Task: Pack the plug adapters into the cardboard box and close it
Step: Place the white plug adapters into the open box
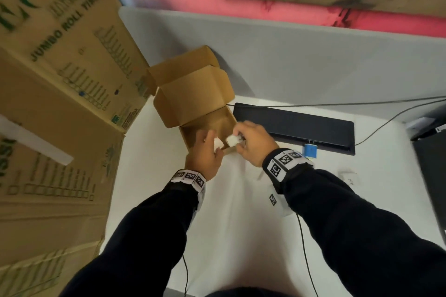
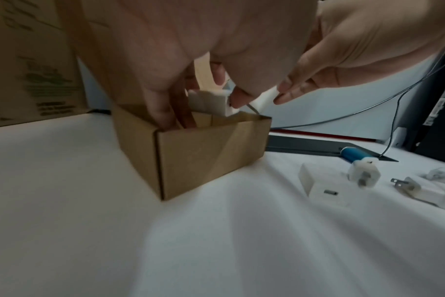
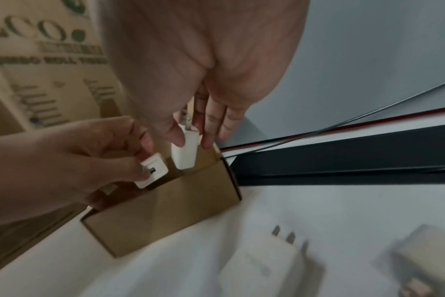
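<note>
A small cardboard box (image 1: pixel 217 125) stands with its lid raised on the white table, its front wall nearest me (image 2: pixel 203 156). My left hand (image 1: pixel 216 146) pinches a square white plug adapter (image 3: pixel 152 170) just over the box's near rim. Beside it, my right hand (image 1: pixel 237 141) grips a second white adapter (image 3: pixel 186 152), prongs upward, above the box's right end. Both adapters hang at the opening and neither touches the box floor. Several more white adapters (image 2: pixel 320 186) (image 2: pixel 363 172) (image 3: pixel 264 267) lie loose on the table to the right.
A large printed carton (image 1: pixel 60 79) crowds the table's left side. A flat black unit (image 1: pixel 294 125) lies right of the box, with a blue item (image 1: pixel 310 150) at its front edge. Thin cables (image 1: pixel 386 123) run across the right. A grey partition (image 1: pixel 289 60) closes the back.
</note>
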